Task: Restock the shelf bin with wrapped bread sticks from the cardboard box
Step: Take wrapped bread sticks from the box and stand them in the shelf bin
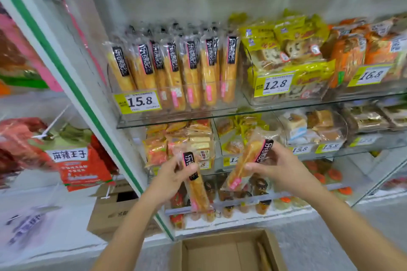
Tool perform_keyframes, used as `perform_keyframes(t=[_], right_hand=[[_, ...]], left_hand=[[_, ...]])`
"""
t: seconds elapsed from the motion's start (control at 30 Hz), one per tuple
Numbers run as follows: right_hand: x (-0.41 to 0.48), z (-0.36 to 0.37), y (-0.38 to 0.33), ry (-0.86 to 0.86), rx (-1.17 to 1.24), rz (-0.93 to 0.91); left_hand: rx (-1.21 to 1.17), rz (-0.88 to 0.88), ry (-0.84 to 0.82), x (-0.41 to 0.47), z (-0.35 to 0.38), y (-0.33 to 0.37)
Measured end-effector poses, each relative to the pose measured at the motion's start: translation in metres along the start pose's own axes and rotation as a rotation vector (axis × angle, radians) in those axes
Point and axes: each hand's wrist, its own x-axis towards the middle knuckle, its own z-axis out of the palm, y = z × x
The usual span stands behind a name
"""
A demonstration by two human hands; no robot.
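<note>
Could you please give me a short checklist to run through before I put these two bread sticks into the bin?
1. Grip of left hand on left stick: ok.
2. Grip of right hand on right stick: ok.
3. Black label ends up, as in the bin: ok for both.
4. Room in the bin: cannot tell; its front row looks full from side to side.
5. Way up to the bin: ok, nothing between hands and bin.
6. More stock in the box: cannot tell; mostly bare floor shows.
</note>
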Motion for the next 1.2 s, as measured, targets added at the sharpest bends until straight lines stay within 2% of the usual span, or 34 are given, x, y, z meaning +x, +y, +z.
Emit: perform_keyframes(t=[0.27,0.43,0.57,0.7,0.77,0.97,1.2], right_hand=[[0.005,-0.028,-0.126,0.215,0.019,-0.369],[0.033,-0.038,-0.162,0.269,0.056,-0.536],[0.069,-0.044,-0.169,0.312,0.030,-0.524],[0.105,-0.052,-0.172,0.355,-0.115,-0.444],[0.116,-0.055,-0.176,0.325,-0.187,-0.387],[0.151,-0.070,-0.185,0.236,-0.407,-0.261],[0.191,-0.064,-0.195,0.135,-0.574,-0.072]], left_hand=[[-0.048,0.365,0.439,-0.020,-0.074,0.111],[-0.066,0.544,0.488,-0.009,-0.092,0.163],[-0.021,0.596,0.516,0.024,-0.090,0.186],[0.104,0.525,0.470,0.061,-0.084,0.198],[0.169,0.452,0.455,0.077,-0.080,0.203],[0.168,0.345,0.334,0.116,-0.077,0.219],[0.281,0.158,0.351,0.154,-0.073,0.226]])
